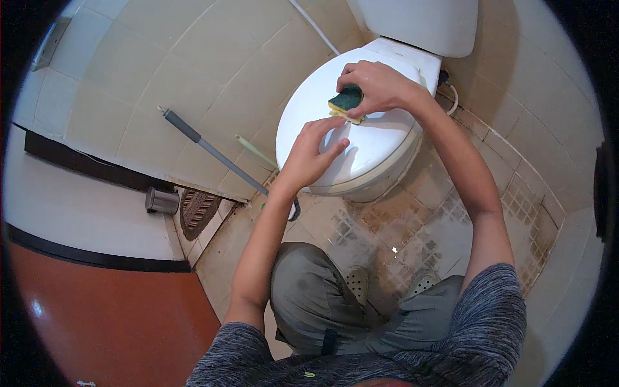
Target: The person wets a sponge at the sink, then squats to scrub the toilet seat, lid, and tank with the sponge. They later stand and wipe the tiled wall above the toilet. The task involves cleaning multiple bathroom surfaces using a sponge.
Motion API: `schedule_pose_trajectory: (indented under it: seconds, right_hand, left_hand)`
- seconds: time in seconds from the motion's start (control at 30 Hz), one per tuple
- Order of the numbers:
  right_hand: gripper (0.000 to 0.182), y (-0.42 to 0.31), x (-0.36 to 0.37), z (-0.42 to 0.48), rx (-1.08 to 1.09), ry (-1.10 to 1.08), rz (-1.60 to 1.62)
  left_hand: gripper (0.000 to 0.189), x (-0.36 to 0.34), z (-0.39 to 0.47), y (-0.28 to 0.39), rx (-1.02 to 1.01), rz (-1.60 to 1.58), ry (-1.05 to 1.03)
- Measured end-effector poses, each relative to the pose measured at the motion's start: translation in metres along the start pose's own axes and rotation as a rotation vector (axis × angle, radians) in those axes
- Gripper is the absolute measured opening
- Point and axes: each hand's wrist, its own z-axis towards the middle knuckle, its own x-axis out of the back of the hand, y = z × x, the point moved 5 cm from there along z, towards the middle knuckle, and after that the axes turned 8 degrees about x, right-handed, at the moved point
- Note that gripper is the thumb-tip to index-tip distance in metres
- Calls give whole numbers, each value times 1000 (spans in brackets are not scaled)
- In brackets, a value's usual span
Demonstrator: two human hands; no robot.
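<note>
A white toilet lid point(309, 106) is down in front of me. My right hand point(375, 87) grips a yellow sponge with a dark green scouring side point(347, 98) over the middle of the lid. The yellow face points down toward the lid, and part of the sponge is hidden by my fingers. My left hand point(316, 150) is at the near left of the lid, fingers apart. Its fingertips reach the sponge's near edge; whether they touch it I cannot tell.
The white cistern point(420, 24) stands behind the lid. A grey-handled brush point(222, 157) and a pale green stick point(255, 151) lean at the left. Beyond the doorway are a metal bin point(162, 200) and a woven mat point(197, 213). A brown door point(111, 319) is at lower left.
</note>
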Motion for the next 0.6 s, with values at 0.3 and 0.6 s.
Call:
schedule_pose_trajectory:
  seconds: [0.3,0.6]
  right_hand:
    - [31,-6,23,4,-47,123,67]
    - [27,-7,14,0,28,-73,252]
  left_hand:
    - [58,-1,-4,3,-15,25,-76]
    - [61,0,-3,5,-15,25,-77]
